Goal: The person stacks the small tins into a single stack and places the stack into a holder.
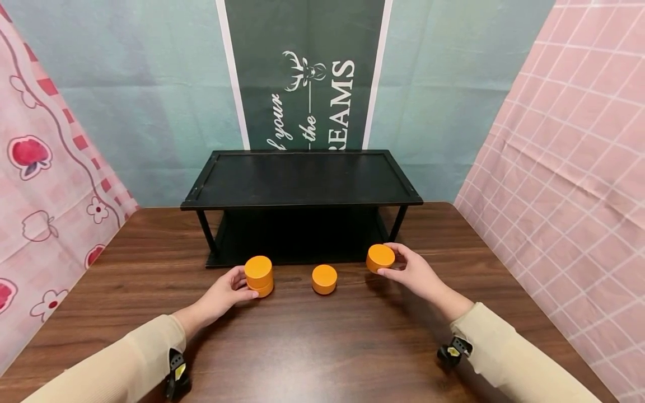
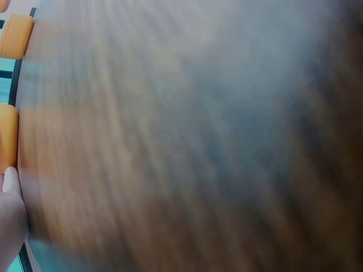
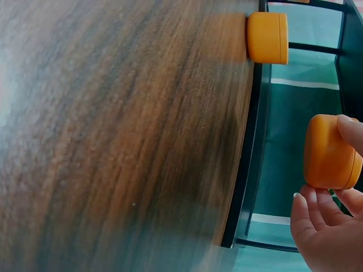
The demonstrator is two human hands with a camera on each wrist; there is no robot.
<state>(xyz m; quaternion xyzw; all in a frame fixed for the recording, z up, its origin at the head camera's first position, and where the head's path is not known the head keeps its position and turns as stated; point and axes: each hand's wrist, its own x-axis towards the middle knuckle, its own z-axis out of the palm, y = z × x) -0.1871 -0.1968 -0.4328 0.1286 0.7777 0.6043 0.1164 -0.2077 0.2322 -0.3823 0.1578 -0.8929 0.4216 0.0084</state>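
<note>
Two round orange containers stand stacked, one on the other, at the left in the head view. My left hand grips this stack from its left side, the thumb along the lower front and the fingers partly hidden behind. A single orange container sits on the table between my hands. On the right, my right hand pinches another orange container between thumb and fingers. That container is held clear of the tabletop in the right wrist view. The left wrist view shows only the left thumb and part of an orange container.
Behind the containers is a black two-tier rack, its lower shelf near the table. The brown wooden table extends toward me. Green cloth hangs at the back, and pink patterned cloths flank both sides.
</note>
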